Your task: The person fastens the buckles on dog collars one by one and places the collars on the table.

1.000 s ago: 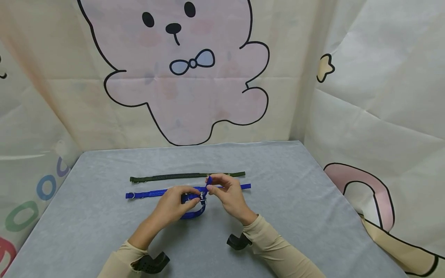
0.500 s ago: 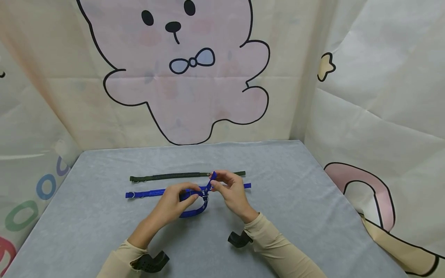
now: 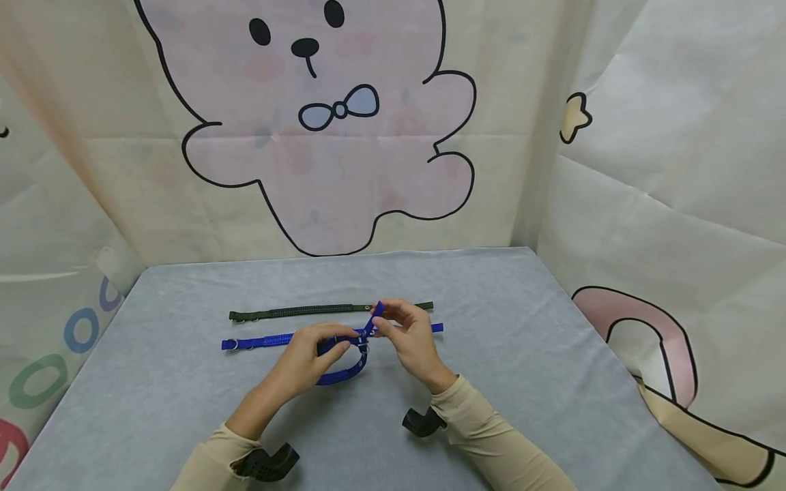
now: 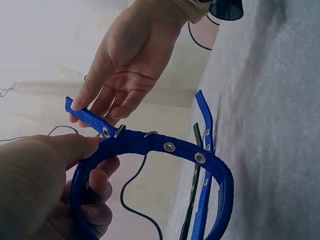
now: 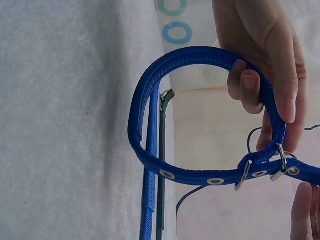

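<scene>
Cream cloth backdrops (image 3: 485,48) printed with cartoon shapes stand behind and beside a table (image 3: 540,368) covered in pale grey fabric. Across it, running left to right, lie a dark green collar (image 3: 307,311) and, just nearer the person, a flat blue collar (image 3: 254,343). In front of these, the looped blue collar (image 3: 342,376) is held up above the table, its loop bowing toward the person. The left hand (image 3: 303,360) has thumb and fingers closed on the band just beside the metal buckle (image 4: 120,131); the right hand (image 3: 410,344) is nearer the free end (image 3: 376,312), pinching it between thumb and fingers. That end passes through the buckle, and its long axis slants up and rightward in the head view, tip away from the person, set across the flat collars' line.
</scene>
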`<state>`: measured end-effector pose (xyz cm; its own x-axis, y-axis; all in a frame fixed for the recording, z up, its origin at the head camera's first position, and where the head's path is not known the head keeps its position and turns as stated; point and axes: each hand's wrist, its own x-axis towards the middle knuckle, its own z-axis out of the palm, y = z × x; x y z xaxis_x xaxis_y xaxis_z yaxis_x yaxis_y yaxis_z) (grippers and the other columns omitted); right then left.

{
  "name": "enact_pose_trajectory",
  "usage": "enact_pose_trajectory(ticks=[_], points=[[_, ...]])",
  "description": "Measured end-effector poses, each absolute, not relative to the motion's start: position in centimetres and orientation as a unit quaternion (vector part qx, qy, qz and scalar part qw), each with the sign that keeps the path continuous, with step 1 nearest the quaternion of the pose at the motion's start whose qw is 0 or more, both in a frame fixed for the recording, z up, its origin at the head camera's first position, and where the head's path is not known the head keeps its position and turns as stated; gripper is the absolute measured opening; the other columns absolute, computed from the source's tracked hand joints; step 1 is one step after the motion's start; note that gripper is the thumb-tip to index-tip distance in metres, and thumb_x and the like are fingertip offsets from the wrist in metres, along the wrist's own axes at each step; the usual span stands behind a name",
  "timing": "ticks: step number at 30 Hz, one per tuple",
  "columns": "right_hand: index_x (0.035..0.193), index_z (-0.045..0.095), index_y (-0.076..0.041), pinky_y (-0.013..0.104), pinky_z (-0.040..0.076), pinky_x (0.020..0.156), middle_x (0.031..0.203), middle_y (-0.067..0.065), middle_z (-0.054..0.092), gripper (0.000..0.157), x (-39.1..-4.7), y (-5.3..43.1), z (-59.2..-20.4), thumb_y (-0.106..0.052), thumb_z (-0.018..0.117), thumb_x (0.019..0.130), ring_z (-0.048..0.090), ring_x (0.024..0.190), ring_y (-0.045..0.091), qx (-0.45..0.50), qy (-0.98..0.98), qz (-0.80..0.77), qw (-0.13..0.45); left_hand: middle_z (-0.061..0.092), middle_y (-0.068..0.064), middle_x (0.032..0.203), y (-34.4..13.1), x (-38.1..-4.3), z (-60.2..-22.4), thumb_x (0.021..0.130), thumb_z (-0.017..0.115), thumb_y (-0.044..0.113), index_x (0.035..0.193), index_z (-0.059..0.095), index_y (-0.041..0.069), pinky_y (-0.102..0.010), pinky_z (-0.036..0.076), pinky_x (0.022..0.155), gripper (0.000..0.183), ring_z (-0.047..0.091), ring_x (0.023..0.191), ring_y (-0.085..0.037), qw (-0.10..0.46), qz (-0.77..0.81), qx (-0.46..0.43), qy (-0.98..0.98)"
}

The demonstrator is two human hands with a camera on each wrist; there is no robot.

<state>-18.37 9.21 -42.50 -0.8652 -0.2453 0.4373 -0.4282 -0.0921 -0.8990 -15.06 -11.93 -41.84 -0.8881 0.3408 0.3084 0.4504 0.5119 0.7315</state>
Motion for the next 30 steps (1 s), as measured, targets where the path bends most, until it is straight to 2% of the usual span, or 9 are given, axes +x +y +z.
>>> enact_pose_trajectory(ticks=[11, 16, 24, 30], points=[[0.117, 0.063, 0.013, 0.026, 0.060, 0.073, 0.116, 0.034, 0.063, 0.023, -18.34, 9.31, -42.57, 0.001, 0.064, 0.096, 0.067, 0.096, 0.012, 0.261, -0.678, 0.684, 0.063, 0.074, -0.006, 0.122, -11.92, -15.29, -42.17, 0.100, 0.065, 0.016, 0.119, 0.075, 0.015, -0.047, 0.054, 0.098, 0.022, 0.069, 0.117, -0.026, 0.041, -0.432, -0.232, -0.870], [0.117, 0.063, 0.012, 0.026, 0.060, 0.073, 0.117, 0.034, 0.063, 0.024, -18.15, 9.34, -42.48, 0.000, 0.065, 0.096, 0.066, 0.096, 0.007, 0.266, -0.679, 0.682, 0.056, 0.075, -0.006, 0.121, -11.93, -15.34, -42.22, 0.100, 0.065, 0.017, 0.119, 0.075, 0.014, -0.047, 0.055, 0.097, 0.022, 0.070, 0.116, -0.026, 0.042, -0.431, -0.237, -0.869], [0.119, 0.061, 0.017, 0.027, 0.060, 0.074, 0.117, 0.036, 0.062, 0.028, -18.18, 9.33, -42.60, 0.000, 0.064, 0.097, 0.066, 0.098, 0.005, 0.287, -0.675, 0.679, 0.041, 0.075, -0.006, 0.121, -11.79, -15.29, -42.17, 0.099, 0.066, 0.016, 0.118, 0.076, 0.014, -0.048, 0.054, 0.098, 0.022, 0.069, 0.117, -0.026, 0.043, -0.424, -0.232, -0.874], [0.123, 0.064, 0.010, 0.026, 0.060, 0.082, 0.120, 0.031, 0.063, 0.029, -18.18, 9.46, -42.84, -0.002, 0.066, 0.096, 0.064, 0.103, 0.003, 0.294, -0.696, 0.655, 0.004, 0.075, -0.005, 0.120, -11.73, -15.18, -42.25, 0.098, 0.066, 0.014, 0.117, 0.076, 0.014, -0.048, 0.054, 0.099, 0.022, 0.069, 0.117, -0.026, 0.043, -0.418, -0.227, -0.879]])
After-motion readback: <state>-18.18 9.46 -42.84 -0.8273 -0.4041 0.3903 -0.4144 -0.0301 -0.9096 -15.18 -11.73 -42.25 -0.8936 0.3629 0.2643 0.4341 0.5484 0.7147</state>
